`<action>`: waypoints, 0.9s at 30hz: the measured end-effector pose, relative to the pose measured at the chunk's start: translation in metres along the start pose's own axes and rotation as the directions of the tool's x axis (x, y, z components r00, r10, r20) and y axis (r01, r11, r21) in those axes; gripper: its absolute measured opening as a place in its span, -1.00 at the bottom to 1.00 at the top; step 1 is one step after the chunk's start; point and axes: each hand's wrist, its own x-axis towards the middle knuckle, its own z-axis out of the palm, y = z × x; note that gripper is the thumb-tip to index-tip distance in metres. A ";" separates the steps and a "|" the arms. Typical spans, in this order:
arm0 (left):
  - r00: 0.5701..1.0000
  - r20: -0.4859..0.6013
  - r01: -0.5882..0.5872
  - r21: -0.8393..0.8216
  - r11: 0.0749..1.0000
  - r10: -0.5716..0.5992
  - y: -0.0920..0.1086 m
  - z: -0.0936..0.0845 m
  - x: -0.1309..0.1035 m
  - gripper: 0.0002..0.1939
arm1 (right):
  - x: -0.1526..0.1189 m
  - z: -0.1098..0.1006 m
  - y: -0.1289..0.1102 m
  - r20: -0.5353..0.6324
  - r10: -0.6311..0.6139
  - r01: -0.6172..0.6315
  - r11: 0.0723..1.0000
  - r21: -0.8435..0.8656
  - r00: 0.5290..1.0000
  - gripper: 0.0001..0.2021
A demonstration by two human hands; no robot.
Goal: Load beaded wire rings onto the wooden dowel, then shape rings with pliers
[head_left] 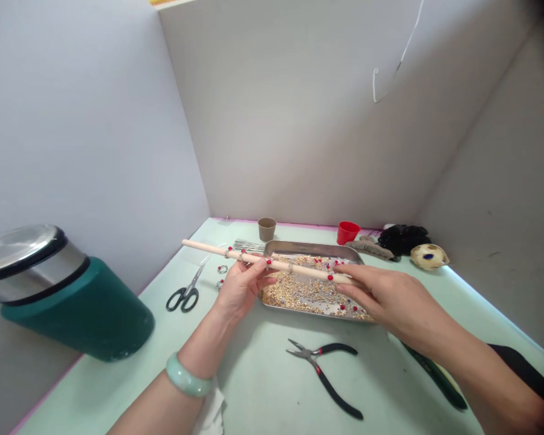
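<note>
A pale wooden dowel [204, 246] lies slantwise across both hands, its left end higher than its right. Several wire rings, each with a red bead [330, 278], are threaded along it. My left hand [242, 284] grips the dowel near its middle, thumb beside one red bead. My right hand [376, 287] pinches the right end between thumb and fingers. Beneath the dowel sits a metal tray [299, 246] of gold beads [283, 290] with some red and dark ones among them. Two beaded rings [222, 269] rest on the table left of the tray.
Pliers [315, 356] with black handles lie open in front of the tray. Scissors [184, 297] and a big green canister [81, 308] are at the left. Behind stand a brown cup [267, 228] and a red cup [348, 232]. A tape roll [428, 257] lies at right.
</note>
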 end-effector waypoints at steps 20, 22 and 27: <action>0.995 0.084 -0.056 0.048 0.997 0.052 -0.001 0.005 -0.004 -0.82 | -0.003 0.004 -0.008 0.113 -0.083 0.072 0.993 0.097 0.990 -0.64; 0.994 0.092 -0.063 0.052 0.997 0.058 -0.001 0.005 -0.004 -0.81 | -0.004 0.003 -0.007 0.119 -0.083 0.065 0.987 0.150 0.989 -0.64; 0.990 0.121 -0.073 0.046 0.996 0.067 0.000 0.005 -0.005 -0.82 | -0.004 -0.002 -0.005 0.209 -0.085 0.032 0.970 0.243 0.974 -0.63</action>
